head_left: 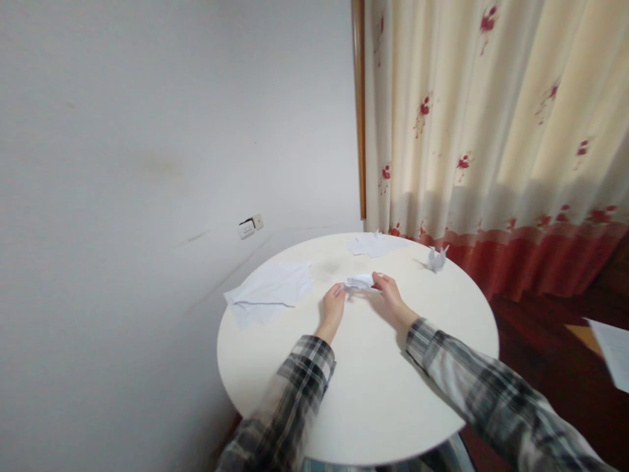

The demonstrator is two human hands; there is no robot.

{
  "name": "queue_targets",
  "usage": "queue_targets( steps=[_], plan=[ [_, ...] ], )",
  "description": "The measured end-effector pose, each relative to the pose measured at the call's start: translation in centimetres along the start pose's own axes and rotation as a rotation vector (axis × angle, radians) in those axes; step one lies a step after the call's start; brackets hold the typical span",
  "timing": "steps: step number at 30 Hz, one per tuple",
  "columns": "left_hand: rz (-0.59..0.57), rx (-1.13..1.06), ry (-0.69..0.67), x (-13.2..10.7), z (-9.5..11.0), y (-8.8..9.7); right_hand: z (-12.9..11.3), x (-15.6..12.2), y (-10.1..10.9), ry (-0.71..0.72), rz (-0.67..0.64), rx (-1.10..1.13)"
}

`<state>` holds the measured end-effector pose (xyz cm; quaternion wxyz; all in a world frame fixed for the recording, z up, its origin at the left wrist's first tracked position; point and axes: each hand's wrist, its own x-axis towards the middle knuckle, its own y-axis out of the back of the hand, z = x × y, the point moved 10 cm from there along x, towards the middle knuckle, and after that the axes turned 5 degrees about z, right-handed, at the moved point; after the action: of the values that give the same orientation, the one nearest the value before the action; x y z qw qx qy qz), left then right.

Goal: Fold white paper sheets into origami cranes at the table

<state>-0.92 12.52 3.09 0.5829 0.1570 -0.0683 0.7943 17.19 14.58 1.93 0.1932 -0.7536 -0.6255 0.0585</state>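
Observation:
A small folded piece of white paper (361, 282) is stretched between my two hands, just over the middle of the round white table (393, 406). My left hand (334, 307) is closed on the paper's left end, with thumb and fingers pinched together. The right end is pinched between the thumb and fingers of my right hand (390, 296). Parts of the folds are covered by my fingers, so the paper's full shape cannot be made out.
White paper sheets (270, 283) lie at the table's left edge. More paper (371, 245) lies at the back. A folded paper figure (437, 259) stands at the back right. The wall with a socket (246, 229) borders the left; a flowered curtain (457, 131) hangs behind.

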Motion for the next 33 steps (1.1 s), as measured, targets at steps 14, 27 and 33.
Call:
queue_targets(
  steps=[14,27,33],
  plan=[
    [-0.163,-0.232,0.151,-0.4,-1.5,-1.8,3.8,-0.7,-2.1,-0.484,-0.272,0.424],
    [-0.322,-0.365,0.204,-0.8,-2.1,-3.7,3.4,-2.8,-4.4,-0.281,-0.512,-0.016],
    [-0.312,-0.477,0.254,-0.9,-1.8,-3.8,3.8,-2.6,-4.8,0.029,-0.528,-0.436]
  ],
)
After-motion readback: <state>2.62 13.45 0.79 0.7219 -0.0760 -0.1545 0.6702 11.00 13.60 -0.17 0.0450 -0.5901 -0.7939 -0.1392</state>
